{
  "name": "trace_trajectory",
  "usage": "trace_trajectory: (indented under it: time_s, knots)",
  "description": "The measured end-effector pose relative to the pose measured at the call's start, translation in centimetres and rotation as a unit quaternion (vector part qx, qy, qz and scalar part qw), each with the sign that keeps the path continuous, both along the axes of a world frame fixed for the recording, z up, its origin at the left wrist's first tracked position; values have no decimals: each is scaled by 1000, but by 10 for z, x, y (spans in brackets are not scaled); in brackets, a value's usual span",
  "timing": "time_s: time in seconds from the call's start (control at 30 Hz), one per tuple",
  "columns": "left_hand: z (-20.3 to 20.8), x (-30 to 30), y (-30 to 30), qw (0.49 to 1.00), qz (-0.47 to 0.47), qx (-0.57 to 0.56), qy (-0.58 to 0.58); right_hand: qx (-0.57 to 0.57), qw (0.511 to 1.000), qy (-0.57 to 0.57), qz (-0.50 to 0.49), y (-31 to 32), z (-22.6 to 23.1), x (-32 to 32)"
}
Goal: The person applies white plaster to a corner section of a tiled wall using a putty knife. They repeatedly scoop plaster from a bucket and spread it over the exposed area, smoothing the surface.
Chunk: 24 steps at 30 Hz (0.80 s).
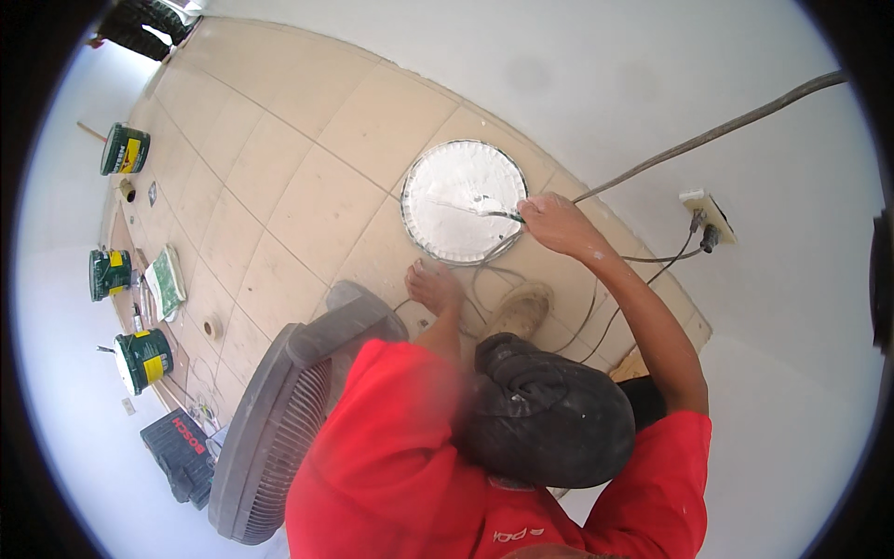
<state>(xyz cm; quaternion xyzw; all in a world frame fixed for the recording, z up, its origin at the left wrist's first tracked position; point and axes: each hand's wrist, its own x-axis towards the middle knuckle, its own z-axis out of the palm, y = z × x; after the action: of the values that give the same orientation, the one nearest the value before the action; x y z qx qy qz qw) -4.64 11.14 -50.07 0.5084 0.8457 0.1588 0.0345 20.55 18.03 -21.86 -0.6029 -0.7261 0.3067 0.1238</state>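
Note:
A round bucket point(452, 172) with a white, notched-rim top stands on the tiled floor in front of me. My right hand point(551, 224) is closed around the dark handle of a slim tool point(501, 215). Its far end rests over the white top, next to a small white lump; the tool's exact kind is too small to make out. Just below the bucket's near left edge is my left hand point(432, 285), with its fingers loosely apart and nothing visible in them.
A large grey fan point(279, 438) stands close at my left. Cables point(582, 326) trail beside my shoe to a wall socket point(710, 216); a thicker cable point(708, 129) crosses at right. Green buckets point(144, 361), a dark tool case point(177, 456) and a tape roll point(212, 326) lie left. A person's legs point(140, 33) show far off.

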Motion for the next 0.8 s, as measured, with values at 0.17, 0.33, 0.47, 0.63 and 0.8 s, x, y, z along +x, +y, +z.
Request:
trace_trajectory:
  time_s: [0.17, 0.33, 0.47, 0.63, 0.8]
  knots:
    - [-11, 0, -2, 1000, 3, -11, -4, -249, 927, 272, -65, -15, 10, 23]
    - [-18, -6, -4, 999, 12, 30, 22, -421, 708, 554, -119, -28, 12, 24]
    - [-11, -6, 3, 999, 5, 18, 31, -388, 732, 558, -41, -42, 39, 40]
    - [-29, 0, 6, 996, 6, 25, 84, -245, 846, 470, -62, -113, 96, 103]
    - [-42, -12, -6, 982, -128, 19, 134, -113, 817, 552, -125, -249, 129, 172]
